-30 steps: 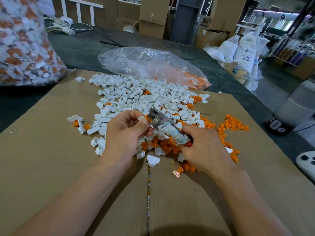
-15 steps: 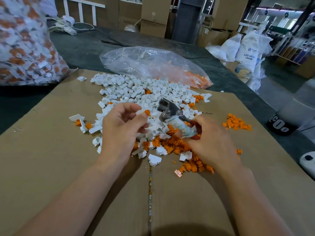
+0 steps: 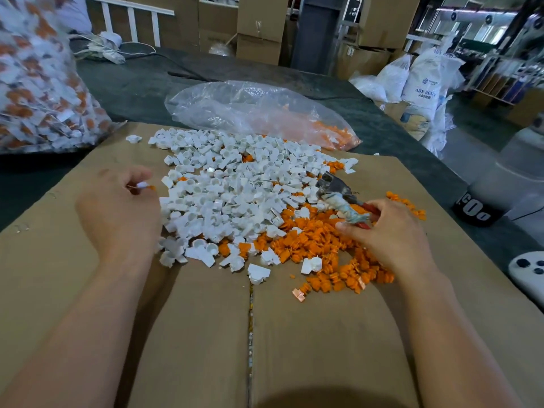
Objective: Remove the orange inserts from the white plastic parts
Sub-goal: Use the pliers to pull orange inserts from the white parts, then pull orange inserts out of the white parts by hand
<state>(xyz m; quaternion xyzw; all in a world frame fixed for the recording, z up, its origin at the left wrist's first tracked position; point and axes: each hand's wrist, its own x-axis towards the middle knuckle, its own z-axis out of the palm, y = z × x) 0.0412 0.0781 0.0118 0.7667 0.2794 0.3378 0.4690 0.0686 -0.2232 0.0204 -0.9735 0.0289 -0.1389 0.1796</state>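
when we look far to our left, we see a big clear sack [image 3: 38,92] full of white and orange bits, by the far corner of the brown cardboard [image 3: 59,275]. next comes our left hand [image 3: 117,213], over the cardboard. its fingers are curled, and the tips pinch one small white part [image 3: 142,184] with a bit of orange sticking out of its side. this hand is just beside the left edge of the big pile of white parts [image 3: 229,187], which lies in the middle of the cardboard. behind the pile, on the dark table [image 3: 132,83], lies a thin plastic bag [image 3: 250,113] with some orange bits in its right end. at the near right side of the white pile we see the heap of orange inserts [image 3: 318,240], touching the white ones and mixed with a few of them. a smaller bunch of orange ones lies farther right, behind our right hand [image 3: 391,234]. that hand is wrapped round the handles of the pliers [image 3: 338,192]; one handle is red and one has pale tape on it. the metal head points up and to the left, above the edge of the white pile. we cannot tell if the head is open or closed. far right, off the cardboard, sits a white controller [image 3: 530,269].
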